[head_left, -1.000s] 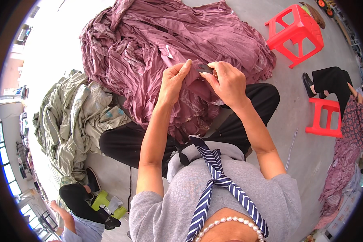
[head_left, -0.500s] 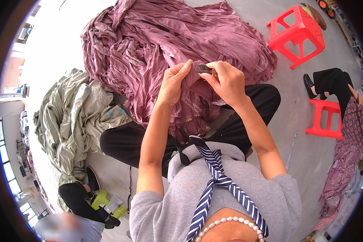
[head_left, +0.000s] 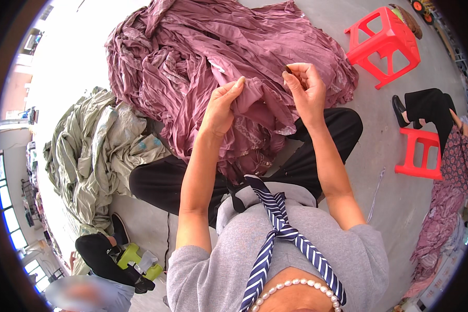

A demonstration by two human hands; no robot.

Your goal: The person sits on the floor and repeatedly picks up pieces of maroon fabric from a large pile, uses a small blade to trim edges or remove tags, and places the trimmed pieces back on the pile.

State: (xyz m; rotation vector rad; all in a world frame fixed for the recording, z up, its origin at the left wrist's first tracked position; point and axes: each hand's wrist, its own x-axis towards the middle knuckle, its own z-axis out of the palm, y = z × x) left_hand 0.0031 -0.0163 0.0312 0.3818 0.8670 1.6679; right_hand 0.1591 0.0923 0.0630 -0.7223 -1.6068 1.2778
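Pinching fold [head_left: 253,95] of mauve cloth [head_left: 203,39], left hand [head_left: 221,108] | right hand [head_left: 310,94] holding small dark item [head_left: 288,68], off the fold | cloth mostly heaped; finished share unclear

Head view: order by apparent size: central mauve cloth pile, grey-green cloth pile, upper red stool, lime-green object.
Mauve cloth pile
Grey-green cloth pile
Upper red stool
Lime-green object, partly hidden

Small dark object [head_left: 288,68], mostly buried in right hand [head_left: 310,94], too small to call! Mauve cloth [head_left: 192,31] running off top edge, pearl necklace [head_left: 302,282] sliced by bottom edge, lower-left co-worker [head_left: 96,256] (what a smudge!) partly blurred out.
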